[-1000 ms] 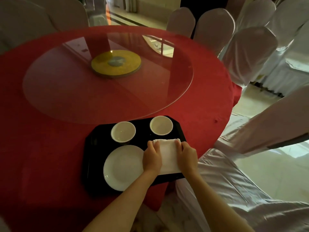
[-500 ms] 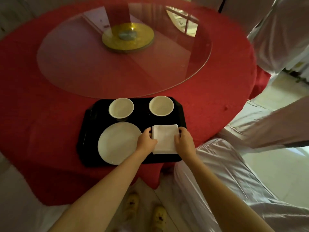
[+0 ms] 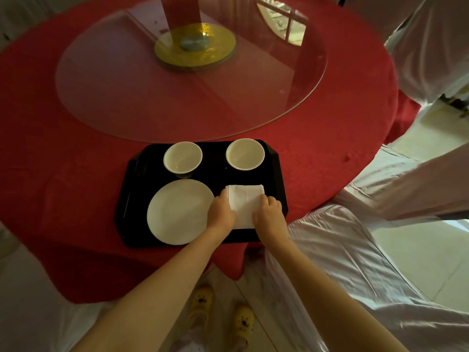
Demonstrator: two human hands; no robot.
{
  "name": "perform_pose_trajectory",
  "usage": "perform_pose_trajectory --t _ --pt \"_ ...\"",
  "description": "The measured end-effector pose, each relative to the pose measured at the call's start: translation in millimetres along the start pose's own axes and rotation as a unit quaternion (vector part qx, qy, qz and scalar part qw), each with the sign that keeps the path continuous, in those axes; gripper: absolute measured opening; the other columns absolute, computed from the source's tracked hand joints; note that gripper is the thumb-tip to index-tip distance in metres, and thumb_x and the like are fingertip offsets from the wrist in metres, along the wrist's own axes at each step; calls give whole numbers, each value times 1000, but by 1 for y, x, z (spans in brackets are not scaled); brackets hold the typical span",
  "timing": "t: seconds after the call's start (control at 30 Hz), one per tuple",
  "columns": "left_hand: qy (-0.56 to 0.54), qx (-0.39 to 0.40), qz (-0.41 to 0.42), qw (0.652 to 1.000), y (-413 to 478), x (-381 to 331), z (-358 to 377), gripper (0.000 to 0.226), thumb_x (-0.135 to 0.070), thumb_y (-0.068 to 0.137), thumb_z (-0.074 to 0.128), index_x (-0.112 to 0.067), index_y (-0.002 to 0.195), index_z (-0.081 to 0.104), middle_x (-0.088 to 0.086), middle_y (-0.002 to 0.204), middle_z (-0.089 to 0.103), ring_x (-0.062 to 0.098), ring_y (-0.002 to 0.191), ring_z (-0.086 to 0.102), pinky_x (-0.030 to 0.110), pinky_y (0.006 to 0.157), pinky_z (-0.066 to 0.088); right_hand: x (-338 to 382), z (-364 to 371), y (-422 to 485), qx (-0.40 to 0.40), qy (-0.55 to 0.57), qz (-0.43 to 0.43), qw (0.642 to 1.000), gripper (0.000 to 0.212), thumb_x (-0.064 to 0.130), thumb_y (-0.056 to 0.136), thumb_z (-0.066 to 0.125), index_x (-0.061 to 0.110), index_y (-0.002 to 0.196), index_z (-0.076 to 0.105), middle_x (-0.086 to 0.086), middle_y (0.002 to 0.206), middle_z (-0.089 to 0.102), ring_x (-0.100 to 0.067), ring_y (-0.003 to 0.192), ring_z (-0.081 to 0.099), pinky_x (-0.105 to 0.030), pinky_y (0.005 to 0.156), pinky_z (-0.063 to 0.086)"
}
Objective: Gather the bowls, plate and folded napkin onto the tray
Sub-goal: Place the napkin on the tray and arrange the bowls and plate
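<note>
A black tray (image 3: 275, 168) lies at the near edge of the red round table. Two white bowls stand at its far side, one on the left (image 3: 182, 157) and one on the right (image 3: 245, 154). A white plate (image 3: 179, 211) fills the near left of the tray. The folded white napkin (image 3: 245, 201) lies flat on the tray's near right. My left hand (image 3: 220, 214) rests on the napkin's left edge and my right hand (image 3: 269, 215) covers its right near corner, both pressing it down.
A glass turntable (image 3: 127, 92) with a gold hub (image 3: 195, 44) covers the table's middle, just behind the tray. White-covered chairs (image 3: 355, 250) stand close on the right and near right. The red cloth (image 3: 76, 199) hangs over the near edge above my feet.
The view has tilted down and pulled back. My right hand has slid from the napkin's right edge onto its top; the napkin stays flat on the tray.
</note>
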State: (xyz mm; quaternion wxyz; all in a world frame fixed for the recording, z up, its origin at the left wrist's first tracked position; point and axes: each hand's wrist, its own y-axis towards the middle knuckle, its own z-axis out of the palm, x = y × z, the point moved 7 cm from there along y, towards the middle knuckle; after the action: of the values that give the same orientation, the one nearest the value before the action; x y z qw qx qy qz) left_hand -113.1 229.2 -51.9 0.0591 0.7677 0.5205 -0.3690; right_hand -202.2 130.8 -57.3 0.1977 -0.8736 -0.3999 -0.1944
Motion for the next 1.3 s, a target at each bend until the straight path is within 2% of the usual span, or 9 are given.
perform_pose_trajectory --t 0.23,0.3,0.43,0.57,0.73,0.87,1.0,1.17,1.3 --pt "23 16 7 1000 -1 1 -3 44 2 81 49 -7 124 45 17 117 59 31 104 58 40 85 51 -1 2 1 13 -3 -3 1000 38 6 91 38 0 128 39 -16 115 49 -29 106 43 -39 83 48" --pt "41 -13 13 999 -3 -2 -11 49 -3 84 51 -6 131 40 17 125 55 31 112 55 39 91 49 1 -2 1 14 9 -5 1000 39 9 90 42 1 128 39 -15 118 49 -30 110 44 -38 83 46" --pt "1 -95 69 993 7 -16 -43 56 -7 89 51 -8 141 29 15 138 46 28 125 47 40 103 44 5 -33 23 -28 57 -29 998 56 18 90 54 4 139 32 -15 139 43 -30 127 39 -36 101 38" --pt "-40 -70 40 996 46 -19 -58 63 -5 87 54 -9 143 25 15 144 39 28 132 41 40 108 39 5 -65 63 -16 69 -28 997 72 29 85 65 6 142 27 -13 146 37 -30 135 31 -41 109 31" --pt "12 23 42 999 81 -14 -42 71 -7 83 61 -10 144 24 16 145 37 30 133 37 37 105 37 16 -65 100 44 46 -54 997 83 28 74 76 7 139 29 -13 142 41 -33 133 32 -45 108 28" --pt "7 38 83 996 97 -16 -40 67 -1 83 56 -13 143 29 16 142 42 31 131 41 40 104 38 24 -52 113 61 109 -65 990 89 20 71 78 8 142 25 -12 145 37 -29 134 32 -33 103 29" --pt "-19 41 110 993 109 -18 -44 64 8 80 47 -16 138 38 14 132 54 29 121 51 37 97 44 19 -43 118 66 142 -25 987 99 20 71 79 11 146 14 -11 151 24 -25 138 25 -39 110 27" --pt "-23 20 143 989 118 -29 -51 63 13 76 42 -20 128 51 12 114 65 29 103 59 35 81 48 23 -39 111 -9 148 -18 989 87 25 66 82 12 135 30 -11 135 34 -19 118 38 -30 97 35" --pt "-23 28 151 988 125 -36 -52 58 13 73 41 -18 119 57 14 102 67 31 93 60 39 75 50 24 -34 102 -70 175 2 982 85 29 65 82 13 132 32 -8 130 36 -15 111 40 -28 89 36"
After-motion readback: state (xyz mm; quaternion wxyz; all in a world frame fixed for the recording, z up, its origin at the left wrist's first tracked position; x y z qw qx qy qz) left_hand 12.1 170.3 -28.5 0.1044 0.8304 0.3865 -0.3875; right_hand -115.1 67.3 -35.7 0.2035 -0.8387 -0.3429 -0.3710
